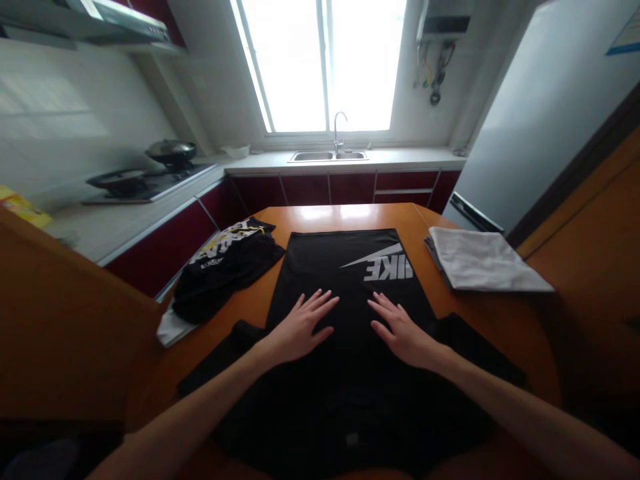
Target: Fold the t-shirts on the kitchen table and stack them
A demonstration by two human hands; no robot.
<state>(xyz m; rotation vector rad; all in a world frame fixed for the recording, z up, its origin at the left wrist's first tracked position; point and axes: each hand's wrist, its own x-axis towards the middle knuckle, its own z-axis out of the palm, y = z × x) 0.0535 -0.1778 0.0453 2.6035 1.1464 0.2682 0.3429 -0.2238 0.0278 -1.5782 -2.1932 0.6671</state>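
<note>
A black T-shirt (340,267) lies spread on the wooden table, its collar toward me and its hem at the far side. White lettering and a swoosh, upside down from here, show near the far right of the shirt. Both sleeves reach out to the sides. My left hand (307,327) rests palm down over the middle of the shirt, fingers spread, holding nothing. To its right, my right hand (400,333) is also palm down on or just above the cloth, with its fingers apart and nothing in them.
A crumpled pile of black and white clothes (225,267) lies on the table (330,215) at left. Folded light grey cloth (485,260) sits at right. Beyond are a counter with a sink (327,156), a stove (155,183) with pans, and a fridge (540,100).
</note>
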